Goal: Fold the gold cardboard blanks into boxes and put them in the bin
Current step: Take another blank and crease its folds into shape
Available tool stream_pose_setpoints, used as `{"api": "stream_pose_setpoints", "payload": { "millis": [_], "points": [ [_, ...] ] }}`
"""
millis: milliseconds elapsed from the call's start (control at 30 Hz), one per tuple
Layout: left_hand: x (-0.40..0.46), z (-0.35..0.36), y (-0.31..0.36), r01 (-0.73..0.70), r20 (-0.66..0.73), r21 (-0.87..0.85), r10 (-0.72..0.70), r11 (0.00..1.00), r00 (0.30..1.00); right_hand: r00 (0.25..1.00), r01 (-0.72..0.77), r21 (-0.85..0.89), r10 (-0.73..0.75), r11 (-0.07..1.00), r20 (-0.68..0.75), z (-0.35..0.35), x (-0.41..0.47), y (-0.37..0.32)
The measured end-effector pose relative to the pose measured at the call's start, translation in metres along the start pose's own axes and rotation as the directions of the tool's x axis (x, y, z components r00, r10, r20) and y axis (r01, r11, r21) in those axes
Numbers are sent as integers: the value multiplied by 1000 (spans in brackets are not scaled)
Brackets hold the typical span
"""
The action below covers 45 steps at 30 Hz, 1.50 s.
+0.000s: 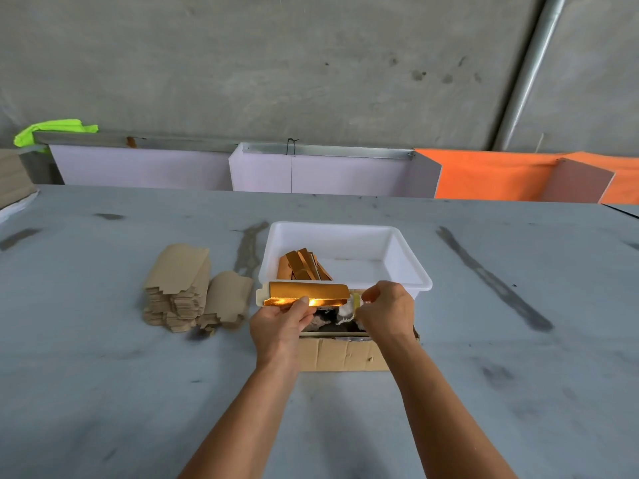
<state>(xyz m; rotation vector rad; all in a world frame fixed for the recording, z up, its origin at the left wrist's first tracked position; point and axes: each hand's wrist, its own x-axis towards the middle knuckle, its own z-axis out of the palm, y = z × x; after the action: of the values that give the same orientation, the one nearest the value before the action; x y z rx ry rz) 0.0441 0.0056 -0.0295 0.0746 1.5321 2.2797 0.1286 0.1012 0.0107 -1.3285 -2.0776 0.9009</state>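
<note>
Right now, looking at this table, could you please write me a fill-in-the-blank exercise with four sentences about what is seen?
1. The finished gold boxes lie inside the ____ bin.
2. The left hand holds a ____ blank.
3. The pile of flat blanks lies to the ____ of the bin.
4. Under the right hand stands a brown ____ box.

Missing words: white; gold; left; cardboard

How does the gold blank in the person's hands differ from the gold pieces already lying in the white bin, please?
The gold blank is held by both hands over the bin's near rim; the gold pieces lie loose inside the white bin. The blank stretches level, left to right; the pieces lean overlapping at angles. The blank glares brightly; the pieces look duller. Both are shiny gold card.
</note>
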Motion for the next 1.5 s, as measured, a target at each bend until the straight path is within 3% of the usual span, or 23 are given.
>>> {"api": "stream_pose_setpoints", "payload": {
  "millis": [333,500,667,1500],
  "points": [
    [1,4,-4,-47,-47,43,49,998,998,986,12,301,38,954,-161,12,-20,12],
    [2,5,-5,-65,-49,22,66,998,997,986,37,368,26,929,-165,12,-39,22],
    [1,5,-4,-67,-52,-2,67,998,996,984,-24,481,105,876,-142,16,-60,35],
    [0,2,0,-11,-28,-34,10,999,1000,988,-110,475,148,873,-42,15,-72,47]
  ]
}}
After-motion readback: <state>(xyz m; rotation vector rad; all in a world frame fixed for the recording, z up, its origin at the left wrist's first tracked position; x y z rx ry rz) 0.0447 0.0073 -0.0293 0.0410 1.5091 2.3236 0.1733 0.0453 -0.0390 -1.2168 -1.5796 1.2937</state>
